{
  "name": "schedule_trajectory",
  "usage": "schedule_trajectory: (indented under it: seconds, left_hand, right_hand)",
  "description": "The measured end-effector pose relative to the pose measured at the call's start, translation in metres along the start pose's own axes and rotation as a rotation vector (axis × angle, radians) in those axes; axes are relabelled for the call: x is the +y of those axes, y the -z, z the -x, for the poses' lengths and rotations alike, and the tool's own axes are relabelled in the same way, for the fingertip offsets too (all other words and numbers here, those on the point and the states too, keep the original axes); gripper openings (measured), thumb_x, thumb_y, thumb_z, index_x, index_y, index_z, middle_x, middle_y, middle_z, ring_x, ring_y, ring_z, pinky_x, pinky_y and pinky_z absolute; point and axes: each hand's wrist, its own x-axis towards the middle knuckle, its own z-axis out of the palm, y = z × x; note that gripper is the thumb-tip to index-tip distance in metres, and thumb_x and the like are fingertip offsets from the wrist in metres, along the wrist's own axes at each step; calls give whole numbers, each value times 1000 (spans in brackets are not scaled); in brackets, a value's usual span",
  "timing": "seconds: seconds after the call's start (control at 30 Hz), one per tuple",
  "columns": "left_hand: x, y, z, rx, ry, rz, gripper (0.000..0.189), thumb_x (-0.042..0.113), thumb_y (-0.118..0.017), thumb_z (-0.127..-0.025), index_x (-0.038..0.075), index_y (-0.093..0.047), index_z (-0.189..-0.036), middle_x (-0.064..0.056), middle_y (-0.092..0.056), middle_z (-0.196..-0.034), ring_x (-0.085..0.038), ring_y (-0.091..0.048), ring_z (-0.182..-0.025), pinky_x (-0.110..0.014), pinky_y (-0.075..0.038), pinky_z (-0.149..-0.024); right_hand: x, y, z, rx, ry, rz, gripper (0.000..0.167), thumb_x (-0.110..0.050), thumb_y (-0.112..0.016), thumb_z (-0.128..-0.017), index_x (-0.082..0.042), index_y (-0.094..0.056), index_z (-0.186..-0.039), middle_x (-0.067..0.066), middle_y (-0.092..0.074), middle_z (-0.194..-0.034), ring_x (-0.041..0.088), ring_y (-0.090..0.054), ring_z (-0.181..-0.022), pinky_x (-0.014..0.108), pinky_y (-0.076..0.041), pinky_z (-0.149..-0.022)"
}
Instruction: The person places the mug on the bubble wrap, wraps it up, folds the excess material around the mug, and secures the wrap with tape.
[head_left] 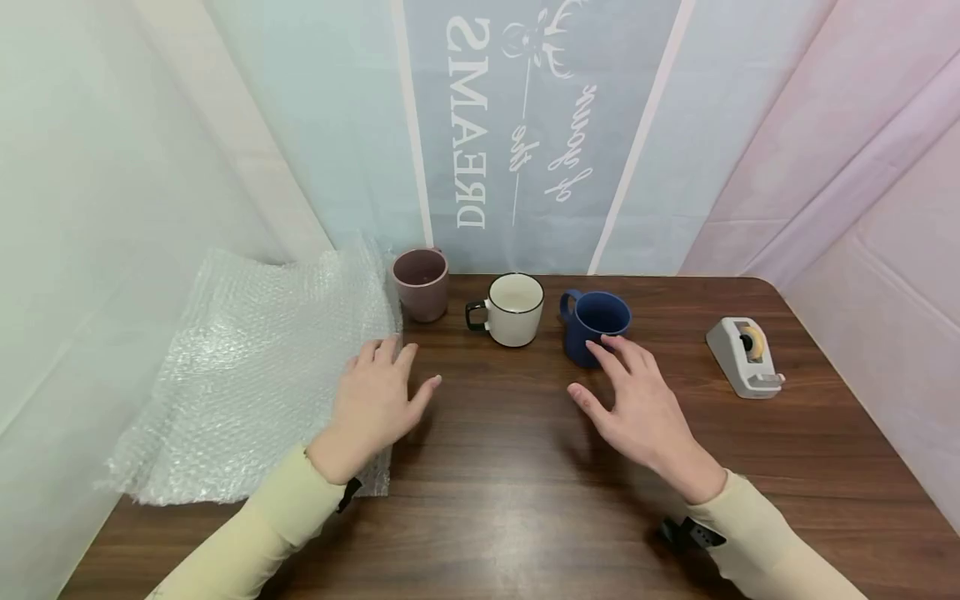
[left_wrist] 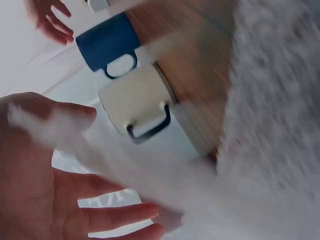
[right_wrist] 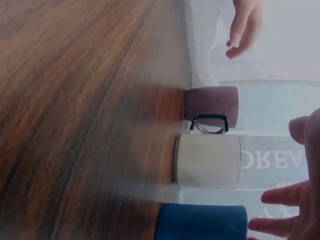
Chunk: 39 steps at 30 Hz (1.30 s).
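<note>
My left hand (head_left: 375, 402) hovers over the right edge of a bubble wrap sheet (head_left: 262, 375), fingers spread and holding nothing. Near the blue mug (head_left: 581, 340) is my right hand (head_left: 637, 400), its fingers loosely extended; in the head view its fingertips overlap the mug, and I cannot tell whether they touch. A white mug (head_left: 516, 321) with black rim and handle stands in the middle, handle to the left. To its left, beside the bubble wrap, stands a mauve mug (head_left: 424, 302). The left wrist view shows the open palm (left_wrist: 30, 165) with blurred wrap around it.
A white tape dispenser (head_left: 738, 358) with a tape roll sits at the right of the brown wooden table (head_left: 495, 492). Behind the mugs hangs a printed curtain (head_left: 525, 167). White fabric walls (head_left: 907, 275) flank the table.
</note>
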Motion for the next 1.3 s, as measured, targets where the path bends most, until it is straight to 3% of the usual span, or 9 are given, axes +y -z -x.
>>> schedule_trajectory:
  seconds: [0.27, 0.53, 0.8, 0.93, 1.03, 1.13, 1.3]
  left_hand:
    - [-31, -2, 1, -27, 73, -9, 64, 49, -60, -94, -4, -57, -129, -27, -57, -127, -48, -54, -111, -59, -51, -84]
    - [-54, 2, 6, -61, 147, -13, 61, 42, -60, -96, -11, -57, -126, -29, -62, -120, -47, -57, -106, -60, -52, -80]
    - [-68, 9, 10, -74, 164, 11, 30, 25, -72, -88, -2, -61, -97, -16, -64, -85, -36, -59, -75, -52, -51, -56]
    - [-73, 16, 12, -60, 156, 31, 18, 16, -68, -88, 2, -57, -84, -8, -54, -64, -27, -52, -54, -42, -45, -44]
    - [-77, 24, 12, -58, 165, 54, 16, 13, -64, -90, 3, -54, -82, -6, -48, -58, -24, -47, -47, -39, -41, -40]
    - [-81, 35, 12, -15, 170, 55, 15, 12, -62, -90, 2, -53, -84, -6, -46, -56, -23, -45, -44, -39, -39, -38]
    - [-84, 49, 13, 149, 158, 3, 14, 8, -64, -87, 2, -53, -82, -6, -44, -51, -26, -42, -40, -41, -36, -34]
  right_hand:
    - [3, -1, 1, -69, -43, -35, 60, -50, -54, -100, -5, -55, -140, 18, -56, -135, 38, -52, -124, 60, -45, -95]
    - [12, -5, 6, -114, -75, -130, 54, -49, -49, -102, -7, -60, -133, 9, -70, -112, 24, -69, -92, 50, -52, -78]
    - [15, -6, 7, -114, -76, -143, 49, -49, -49, -102, -9, -64, -127, 3, -69, -107, 17, -68, -87, 46, -53, -76]
    - [16, -6, 8, -111, -78, -149, 48, -49, -49, -102, -10, -65, -126, 3, -69, -108, 16, -68, -87, 45, -53, -76]
    - [16, -7, 9, -107, -79, -151, 47, -48, -49, -103, -10, -65, -125, 3, -69, -108, 16, -68, -87, 45, -53, -77]
    - [17, -7, 10, -108, -78, -152, 46, -47, -49, -103, -10, -66, -125, 2, -69, -108, 16, -68, -87, 45, -53, -77]
    - [20, -8, 11, -108, -72, -155, 43, -45, -50, -103, -10, -66, -124, 2, -69, -108, 16, -67, -87, 43, -53, -77]
